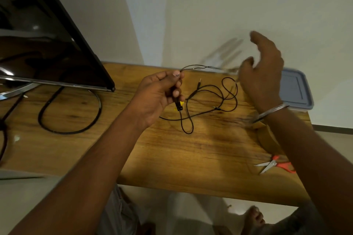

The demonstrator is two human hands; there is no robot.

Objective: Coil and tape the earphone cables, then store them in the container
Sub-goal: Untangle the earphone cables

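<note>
A black earphone cable (206, 99) lies in loose loops on the wooden table (191, 149), its gold jack plug (199, 80) pointing up. My left hand (160, 97) pinches the cable near its earbud end, with the black and yellow earbuds (179, 106) hanging below my fingers. A strand runs from my left fingertips to the right toward my right hand (263, 74), which is raised and motion-blurred; its hold on the cable cannot be made out. A blue-lidded container (296, 89) stands at the table's far right, behind my right wrist.
A brown tape roll (267, 139) lies under my right forearm. Orange-handled scissors (275, 165) lie near the front right edge. A dark monitor (47, 34) on a curved stand, with thick black cables (70, 118), fills the left side.
</note>
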